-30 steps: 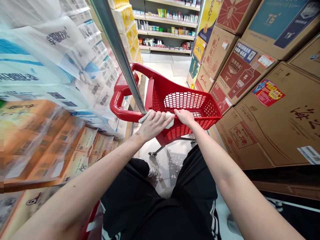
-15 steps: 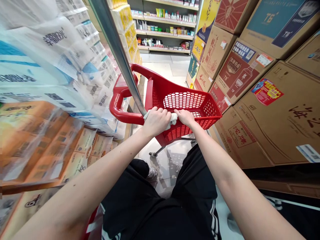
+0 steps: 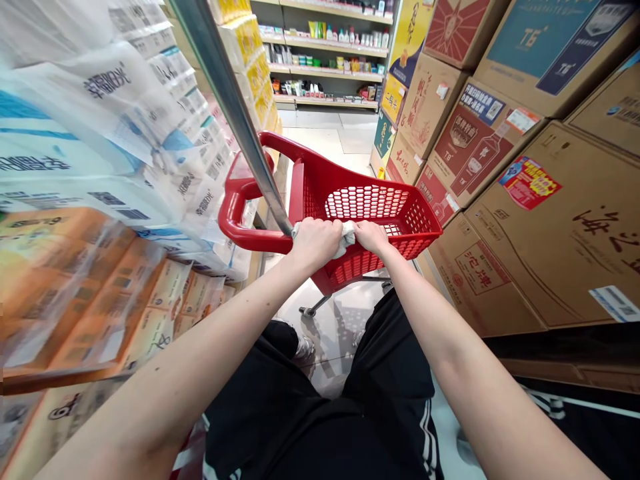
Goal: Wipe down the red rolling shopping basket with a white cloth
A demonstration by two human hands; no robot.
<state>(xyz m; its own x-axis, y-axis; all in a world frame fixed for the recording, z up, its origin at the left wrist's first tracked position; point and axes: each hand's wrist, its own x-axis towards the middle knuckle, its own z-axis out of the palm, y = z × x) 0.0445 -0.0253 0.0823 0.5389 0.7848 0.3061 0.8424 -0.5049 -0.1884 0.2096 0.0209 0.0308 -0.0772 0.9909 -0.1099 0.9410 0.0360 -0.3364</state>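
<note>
Far left of you: wrapped paper packs (image 3: 107,140), stacked, well apart from both hands. Next, the handle (image 3: 250,239) at the left end of the red cart (image 3: 340,180). A metal pole (image 3: 240,120) slants down to the near edge beside it; can't tell if it's fixed there.

Your left hand (image 3: 317,239) is curled over the near rim, just right of the pole, fingers bunched on a pale cloth (image 3: 347,240). Cloth is crumpled, poking out both sides of your knuckles. Your right hand (image 3: 371,236) is hooked over the same rim, farther right, close by the cloth; fingertips hidden, can't tell if it touches.

My read: you're on a rim wipe, left hand working, right bracing the cart. Next pass calls for flattening the cloth, keeping pressure along the edge, and shifting your right hand toward the far-right corner to free up rim.

Cartons (image 3: 540,227) stacked right, clear of your hands.
</note>
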